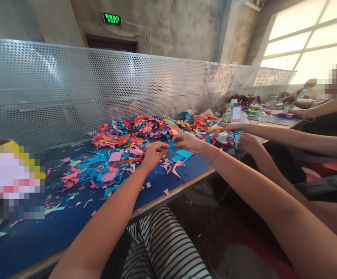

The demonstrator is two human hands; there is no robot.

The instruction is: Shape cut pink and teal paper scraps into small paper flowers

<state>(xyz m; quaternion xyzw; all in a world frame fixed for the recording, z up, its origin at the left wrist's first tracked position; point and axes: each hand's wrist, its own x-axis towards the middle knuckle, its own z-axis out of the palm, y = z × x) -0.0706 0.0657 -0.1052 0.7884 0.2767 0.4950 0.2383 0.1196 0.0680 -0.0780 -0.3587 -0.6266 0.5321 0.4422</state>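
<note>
Above the table's middle, my right hand (189,142) pinches a small piece of blue paper (172,147). My left hand (153,154) is closed, its thumb and fingertips meeting at the left side of the same blue piece. A red-orange loop (141,157), perhaps a scissors handle, shows just behind my left hand; most of it is hidden. Under my right hand lie flat blue paper sheets (183,155). Behind both hands stand layered pink, blue and orange paper flowers (149,127).
Pink and blue paper scraps (107,174) litter the blue table (78,232). A perforated metal divider (69,93) rises along its back. At right, a co-worker's arms (279,135) reach in near a white object (222,136). A blurred box-like object (11,174) stands at left.
</note>
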